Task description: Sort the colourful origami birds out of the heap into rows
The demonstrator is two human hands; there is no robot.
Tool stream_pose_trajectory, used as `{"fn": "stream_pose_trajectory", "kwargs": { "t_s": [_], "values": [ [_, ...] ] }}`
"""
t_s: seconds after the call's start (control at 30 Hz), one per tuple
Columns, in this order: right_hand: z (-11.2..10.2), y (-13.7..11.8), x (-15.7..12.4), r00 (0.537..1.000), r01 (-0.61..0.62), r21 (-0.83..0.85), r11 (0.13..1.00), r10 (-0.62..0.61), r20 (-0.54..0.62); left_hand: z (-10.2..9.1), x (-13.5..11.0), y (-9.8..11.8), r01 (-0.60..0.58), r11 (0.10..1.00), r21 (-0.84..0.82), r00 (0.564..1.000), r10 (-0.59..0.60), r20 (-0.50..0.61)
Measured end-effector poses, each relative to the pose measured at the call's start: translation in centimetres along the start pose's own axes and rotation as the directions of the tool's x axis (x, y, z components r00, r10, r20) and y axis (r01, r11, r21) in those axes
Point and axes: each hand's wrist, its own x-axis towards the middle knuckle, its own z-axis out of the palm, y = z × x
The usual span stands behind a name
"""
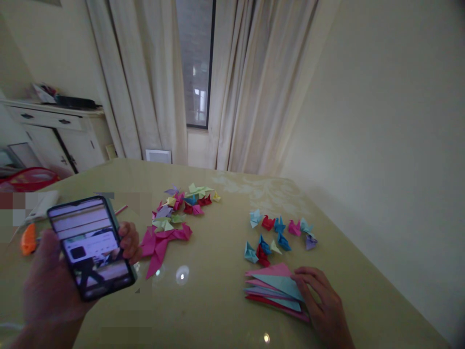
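My left hand [47, 286] holds a smartphone [92, 246] up over the table's left side, screen lit and facing me, fingers wrapped round its edges. My right hand [323, 305] rests on a stack of folded paper triangles [276, 291] in pink, light blue and red near the front right, fingers curled down onto the stack's right edge. Just beyond the stack lies a cluster of small folded paper pieces [279, 232] in blue, red, pink and purple.
A second heap of coloured folded pieces [181, 206] and larger pink folded sheets [162, 242] lie mid-table. An orange object [28, 238] and a white item [41, 203] sit at far left. A white cabinet [58, 135] and curtains [250, 87] stand behind the glossy table [210, 310].
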Motion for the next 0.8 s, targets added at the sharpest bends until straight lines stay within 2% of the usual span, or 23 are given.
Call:
{"fn": "stream_pose_trajectory", "kwargs": {
  "t_s": [0.1, 0.43, 0.63, 0.8],
  "values": [
    [0.0, 0.0, 0.0, 1.0, -0.001, -0.007, 1.0, 0.001, 0.002, 0.4, -0.2, 0.2, -0.171, 0.985, 0.027, 0.979, 0.167, 0.12],
    [0.0, -0.2, 0.2, 0.999, 0.039, -0.004, 0.999, -0.039, -0.016, -0.8, 0.7, -0.2, -0.17, 0.985, 0.017, 0.962, 0.162, 0.221],
    [0.0, -0.2, 0.2, 0.999, 0.046, -0.005, 0.999, -0.046, -0.016, -1.2, 0.9, -0.2, -0.135, 0.99, 0.035, 0.967, 0.124, 0.22],
    [0.0, -0.1, 0.2, 0.999, 0.046, 0.002, 0.999, -0.046, -0.015, -0.8, 0.9, -0.2, -0.134, 0.991, 0.025, 0.982, 0.13, 0.134]
  ]
}}
